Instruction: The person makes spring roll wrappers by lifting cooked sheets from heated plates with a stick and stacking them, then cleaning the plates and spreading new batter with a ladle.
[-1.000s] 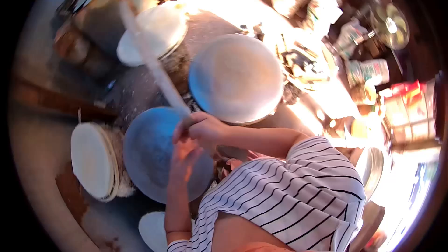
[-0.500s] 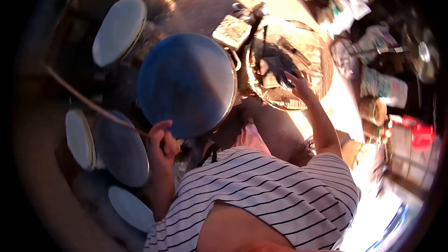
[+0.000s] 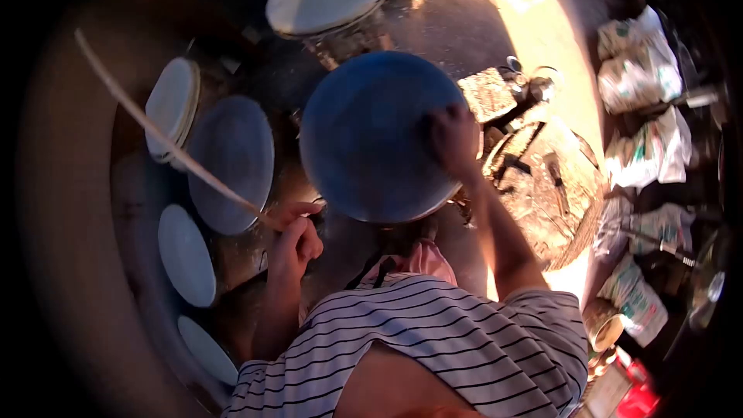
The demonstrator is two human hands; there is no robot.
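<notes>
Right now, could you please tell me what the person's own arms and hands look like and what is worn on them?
Both arms are bare from the short sleeves down. The left hand and right hand wear no gloves; no rings, watch or bracelets can be made out. The shirt is white with thin dark stripes, and its sleeves end above the elbows.

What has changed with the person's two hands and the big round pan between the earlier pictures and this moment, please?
The right hand has left the basket of dark lumps and come across onto the right part of the big round pan, resting on its surface. The left hand keeps its grip on the long thin stick, which still slants up to the left. The smaller round discs lie as before.
</notes>
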